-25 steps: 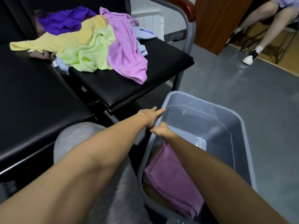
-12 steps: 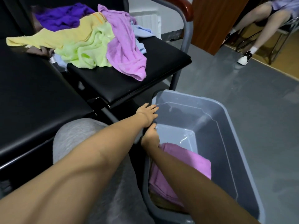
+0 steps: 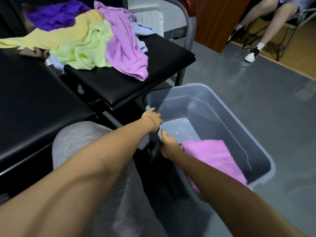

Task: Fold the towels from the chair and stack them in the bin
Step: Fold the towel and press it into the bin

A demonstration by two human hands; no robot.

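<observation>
A grey plastic bin [image 3: 215,115] stands on the floor to the right of my knee. Inside it, against the near side, lies a folded pink towel [image 3: 213,158]. My left hand [image 3: 153,118] grips the bin's near left rim, thumb outside and fingers curled over the edge. My right hand [image 3: 168,144] is inside the bin at the towel's left corner, thumb up, its fingers hidden. On the black chair seat [image 3: 153,65] sits a loose pile: a pink towel [image 3: 126,53], a lime green towel [image 3: 82,52], a yellow towel [image 3: 51,36], a purple towel [image 3: 51,16] and a pale blue towel [image 3: 142,29].
A second black seat [image 3: 34,100] fills the left, with my grey-trousered knee [image 3: 82,142] below it. The chair's metal armrest post [image 3: 189,31] rises behind the bin. A seated person's legs [image 3: 273,26] and a wooden panel [image 3: 217,19] are at the top right, across grey floor [image 3: 256,82].
The bin has swung right and away from my knee under my left hand, which closed on its rim. My right hand sank from above the rim down to the folded pink towel.
</observation>
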